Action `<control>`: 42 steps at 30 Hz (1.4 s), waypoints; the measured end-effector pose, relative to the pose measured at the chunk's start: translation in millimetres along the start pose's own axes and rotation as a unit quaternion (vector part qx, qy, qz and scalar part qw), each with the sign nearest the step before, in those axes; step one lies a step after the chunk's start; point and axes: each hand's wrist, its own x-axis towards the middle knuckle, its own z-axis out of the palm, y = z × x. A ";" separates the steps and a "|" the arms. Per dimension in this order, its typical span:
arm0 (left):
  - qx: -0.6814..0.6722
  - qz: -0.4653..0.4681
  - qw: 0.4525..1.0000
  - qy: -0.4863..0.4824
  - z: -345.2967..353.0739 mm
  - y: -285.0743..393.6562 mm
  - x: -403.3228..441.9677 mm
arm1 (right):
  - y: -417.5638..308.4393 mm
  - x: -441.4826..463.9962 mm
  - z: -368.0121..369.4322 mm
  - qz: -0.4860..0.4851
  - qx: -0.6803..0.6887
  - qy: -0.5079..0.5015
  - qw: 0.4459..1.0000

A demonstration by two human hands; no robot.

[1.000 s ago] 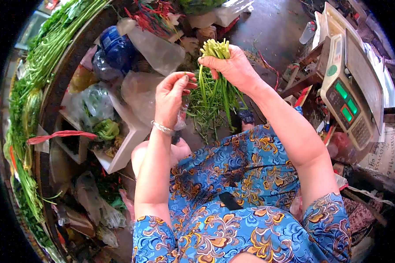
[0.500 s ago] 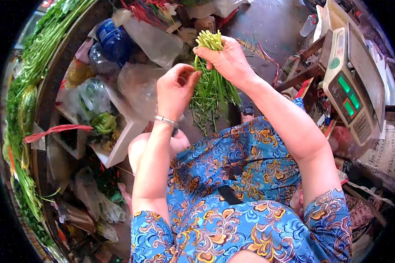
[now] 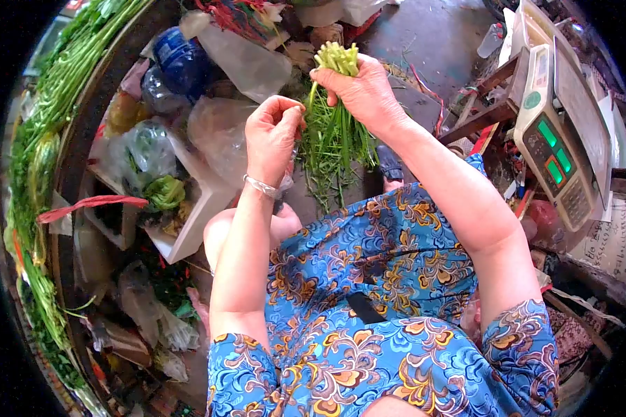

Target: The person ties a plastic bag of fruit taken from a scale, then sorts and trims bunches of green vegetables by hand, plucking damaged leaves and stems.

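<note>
A bunch of thin green-stemmed vegetables (image 3: 336, 61) is wrapped in my right hand (image 3: 372, 94), pale cut ends pointing up and away from me. Its stalks hang below the fist. One stalk bends out under the right thumb, apart from the others. To the left of the bunch, my left hand (image 3: 271, 135) has thumb and forefinger pinched together; whatever they may hold is too small to make out. Beneath the bunch, loose green trimmings (image 3: 327, 187) lie on the floor.
A digital scale (image 3: 560, 132) with lit green digits stands on the right. Long greens (image 3: 62, 90) line a curved ledge on the left. Beside it are a blue plastic jug (image 3: 181, 59), a white foam box (image 3: 188, 229), plastic bags (image 3: 142, 149) and a red strip (image 3: 94, 206).
My left hand has drawn slightly left and up, away from the bunch, its fingers closing into a tighter pinch. The bunch's cut ends have risen a little in my right hand.
</note>
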 end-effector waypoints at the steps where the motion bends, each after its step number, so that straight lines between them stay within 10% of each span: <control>1: -0.021 -0.006 1.000 0.007 -1.4 0.7 0.0 | -0.4 2.8 -2.5 0.000 0.000 0.000 1.000; 11: -0.044 -0.002 0.997 0.062 -27.6 3.7 0.1 | -16.0 30.1 -73.7 0.006 0.166 0.121 0.979; 14: 0.165 0.043 0.985 0.026 -28.5 0.7 -1.2 | -18.4 38.9 -93.8 -0.020 0.204 0.138 0.969; 17: 0.488 0.180 0.854 -0.023 -22.0 -13.3 -5.8 | -22.9 40.5 -100.2 -0.025 0.243 0.159 0.957; 18: 0.347 0.052 0.934 -0.073 -20.6 -12.2 -7.1 | -24.5 40.3 -100.7 -0.026 0.243 0.158 0.957; 21: 0.298 -0.001 0.953 -0.047 -13.9 -8.2 -7.4 | -27.0 38.8 -104.4 -0.032 0.263 0.160 0.951; 31: 0.007 0.006 0.999 -0.036 -20.2 -0.3 -4.6 | -39.4 34.7 -111.4 -0.020 0.313 0.215 0.925; 37: 0.142 0.029 0.987 -0.073 -20.2 -10.6 -2.2 | -39.1 37.3 -115.8 -0.021 0.304 0.222 0.926; 40: 0.405 0.231 0.885 0.023 -14.3 -17.7 -5.9 | -38.2 36.6 -115.1 -0.030 0.305 0.224 0.925; 42: 0.293 0.101 0.951 0.015 -16.8 -16.5 -6.4 | -37.7 36.5 -113.9 -0.033 0.308 0.221 0.925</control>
